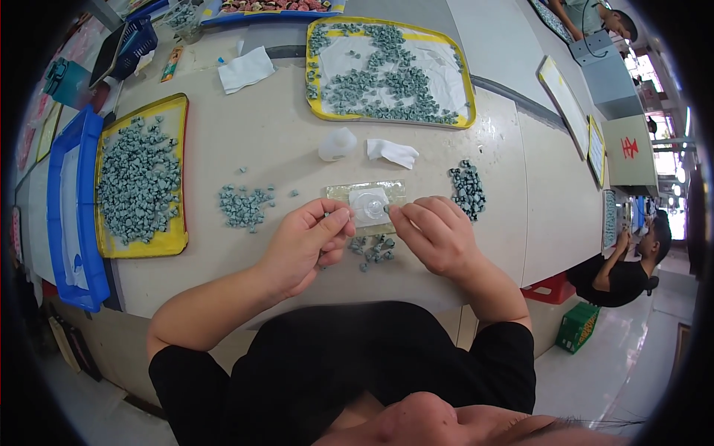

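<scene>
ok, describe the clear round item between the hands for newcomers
On the beige worktable, a greenish rectangular board lies between the bare left hand and right hand. On its white square sheet sits the clear round item: see-through, unlike the small grey-green pieces nearby.

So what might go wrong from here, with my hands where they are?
The loose grey-green pieces between your left hand and right hand could scatter if either brushes them. Your right hand is also close to the clear round dish, which it might nudge.
</scene>
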`<state>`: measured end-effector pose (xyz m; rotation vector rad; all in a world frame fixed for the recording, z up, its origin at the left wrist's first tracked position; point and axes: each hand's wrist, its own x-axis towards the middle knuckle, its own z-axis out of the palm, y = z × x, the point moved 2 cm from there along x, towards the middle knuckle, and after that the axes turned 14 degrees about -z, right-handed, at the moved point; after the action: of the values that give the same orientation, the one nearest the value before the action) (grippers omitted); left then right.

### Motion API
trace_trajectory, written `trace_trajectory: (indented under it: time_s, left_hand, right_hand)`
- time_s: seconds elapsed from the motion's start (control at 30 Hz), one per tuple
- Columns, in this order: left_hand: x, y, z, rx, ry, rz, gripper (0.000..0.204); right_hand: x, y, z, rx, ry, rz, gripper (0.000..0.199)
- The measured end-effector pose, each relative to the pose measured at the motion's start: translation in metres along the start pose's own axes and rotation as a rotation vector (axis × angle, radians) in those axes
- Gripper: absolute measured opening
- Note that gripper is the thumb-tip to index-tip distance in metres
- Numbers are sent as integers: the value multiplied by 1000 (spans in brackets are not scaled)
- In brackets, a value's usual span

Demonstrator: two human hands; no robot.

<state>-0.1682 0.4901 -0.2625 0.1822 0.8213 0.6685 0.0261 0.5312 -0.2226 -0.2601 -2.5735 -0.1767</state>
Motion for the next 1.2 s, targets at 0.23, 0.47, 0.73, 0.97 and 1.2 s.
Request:
trace_trajectory:
  time_s: [0.23,0.47,0.73,0.97,1.2]
  left_hand:
    - [-8,-1,-7,4,3,2,14]
    - [-19,1,-8,36,2,49,13]
    - [-31,-4,-16,6,6,9,13]
    - [-46,-10,-12,89,24,12,20]
    - [-42,-17,-4,117,11,-7,27]
  right_hand:
    - [11,-11,5,-65,-103,-115,24]
    - [25,-22,4,-70,-68,-139,8]
    - [26,-30,9,469,203,384,16]
    - [27,-44,16,1171,294,968,5]
    - [34,-50,14,464,289,316,17]
